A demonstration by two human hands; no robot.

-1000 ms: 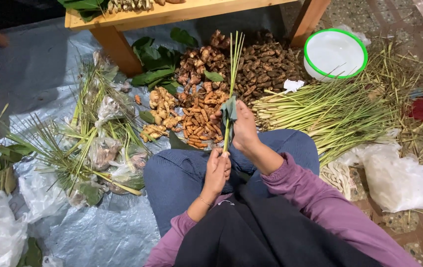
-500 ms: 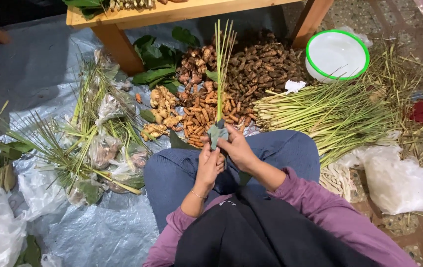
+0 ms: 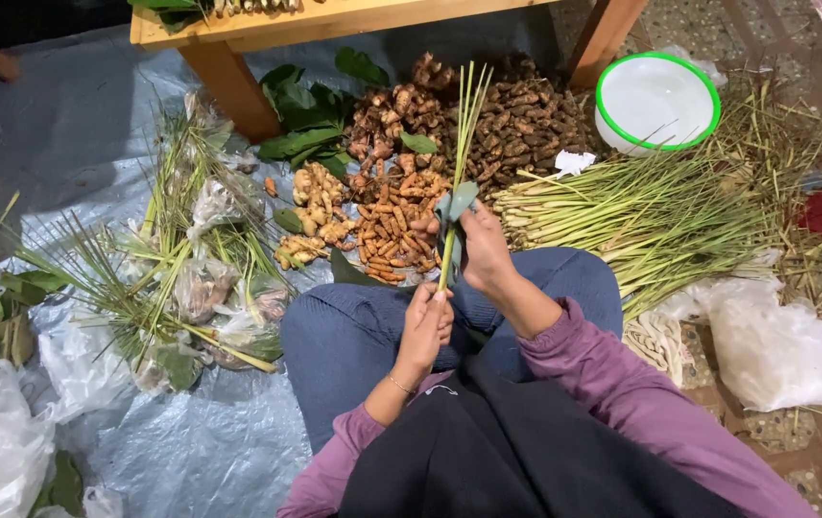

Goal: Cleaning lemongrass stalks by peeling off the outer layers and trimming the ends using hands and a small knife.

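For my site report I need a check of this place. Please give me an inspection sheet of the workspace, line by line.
Surface: grey plastic sheet on the floor.
Job's things: lemongrass stalks upright with a green leaf at the middle.
Clutter: root piles, lemongrass heap, packed bundles, white bowl, plastic bags.
Grippers: left hand grips the stalks' base; right hand holds the leaf.
Cables: nothing seen.
Surroundings: wooden table, tiled floor.

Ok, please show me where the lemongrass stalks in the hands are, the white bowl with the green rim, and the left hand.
lemongrass stalks [image 3: 465,125], head view, upper part above the leaf wrap
white bowl [image 3: 612,123], head view, left part of its green rim
left hand [image 3: 425,326], head view, back of the hand
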